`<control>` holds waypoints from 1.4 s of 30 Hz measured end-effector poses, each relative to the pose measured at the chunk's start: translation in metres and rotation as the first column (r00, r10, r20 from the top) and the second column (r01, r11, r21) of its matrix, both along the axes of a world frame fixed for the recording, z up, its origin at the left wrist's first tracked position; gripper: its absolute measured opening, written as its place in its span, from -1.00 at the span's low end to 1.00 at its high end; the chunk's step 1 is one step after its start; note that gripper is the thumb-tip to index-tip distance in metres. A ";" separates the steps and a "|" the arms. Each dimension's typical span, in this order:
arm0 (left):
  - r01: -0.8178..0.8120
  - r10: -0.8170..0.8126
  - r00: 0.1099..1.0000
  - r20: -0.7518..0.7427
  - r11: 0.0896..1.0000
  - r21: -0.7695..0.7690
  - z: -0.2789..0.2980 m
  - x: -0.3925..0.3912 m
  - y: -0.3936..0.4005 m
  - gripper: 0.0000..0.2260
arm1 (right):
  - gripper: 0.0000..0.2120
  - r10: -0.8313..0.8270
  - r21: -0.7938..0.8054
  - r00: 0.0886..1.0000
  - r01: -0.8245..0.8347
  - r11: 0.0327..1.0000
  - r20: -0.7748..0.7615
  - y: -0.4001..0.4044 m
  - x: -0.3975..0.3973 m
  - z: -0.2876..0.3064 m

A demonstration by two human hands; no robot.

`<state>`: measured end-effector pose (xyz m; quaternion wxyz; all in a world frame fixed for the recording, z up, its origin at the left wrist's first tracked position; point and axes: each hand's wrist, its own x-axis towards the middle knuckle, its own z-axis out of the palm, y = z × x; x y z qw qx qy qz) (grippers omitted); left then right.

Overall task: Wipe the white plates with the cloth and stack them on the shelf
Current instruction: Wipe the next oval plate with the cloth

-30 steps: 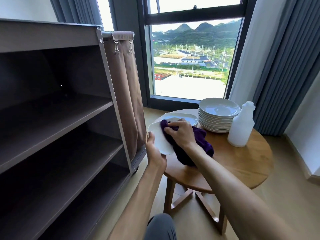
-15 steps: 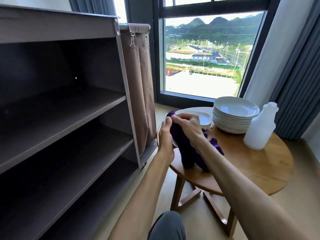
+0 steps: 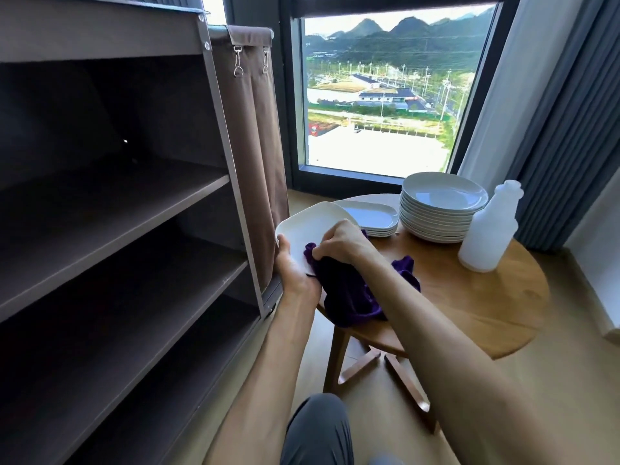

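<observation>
I am gripping the near edge of a white plate (image 3: 310, 226) with my left hand (image 3: 291, 267), tilting it just off the round wooden table (image 3: 469, 297). My right hand (image 3: 339, 243) is clutching the purple cloth (image 3: 349, 293), bunched against the plate's face. The tall stack of plates (image 3: 439, 209) is sitting beside a white bottle (image 3: 489, 229).

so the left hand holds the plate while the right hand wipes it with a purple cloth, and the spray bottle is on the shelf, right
Not quite. The spray bottle stands on the round wooden table, beside the tall stack of plates, not on the shelf. The head view shows it. The rest holds: the left hand holds the plate while the right hand wipes it with the purple cloth.
</observation>
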<state>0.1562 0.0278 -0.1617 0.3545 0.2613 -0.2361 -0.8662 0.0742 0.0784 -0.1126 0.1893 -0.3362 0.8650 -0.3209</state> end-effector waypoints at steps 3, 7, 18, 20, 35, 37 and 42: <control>-0.058 0.058 0.998 -0.018 0.998 -0.020 -0.004 -0.001 -0.001 -0.47 | -0.77 -0.103 0.010 0.994 0.103 0.995 0.047 -0.005 -0.008 -0.003; -0.081 0.080 0.997 -0.022 0.994 -0.074 -0.007 -0.002 -0.005 -0.53 | -0.78 -0.269 -0.073 0.961 0.264 0.962 -0.063 -0.003 -0.018 -0.011; -0.109 0.112 0.994 -0.008 0.941 -0.320 0.004 -0.020 0.015 -0.42 | -0.04 -0.516 0.026 0.855 0.517 0.855 -0.053 0.038 -0.016 -0.035; -0.076 0.069 0.997 -0.032 0.953 -0.293 0.001 -0.026 0.017 -0.34 | -0.03 -0.454 0.121 0.890 0.446 0.887 0.039 0.045 -0.011 -0.030; -0.110 0.121 0.993 0.001 0.907 -0.407 0.003 -0.019 0.026 -0.54 | -0.41 0.088 -0.515 0.555 0.685 0.515 0.827 0.052 -0.017 -0.020; -0.101 0.135 0.990 0.048 0.896 -0.431 0.007 -0.016 0.025 -0.60 | -0.49 0.102 -0.568 0.614 0.637 0.521 0.782 0.053 -0.011 -0.014; -0.170 0.234 0.965 0.119 0.902 -0.396 0.011 -0.023 0.029 -0.60 | -0.48 0.046 -0.750 0.942 0.234 0.619 0.333 0.040 0.007 -0.013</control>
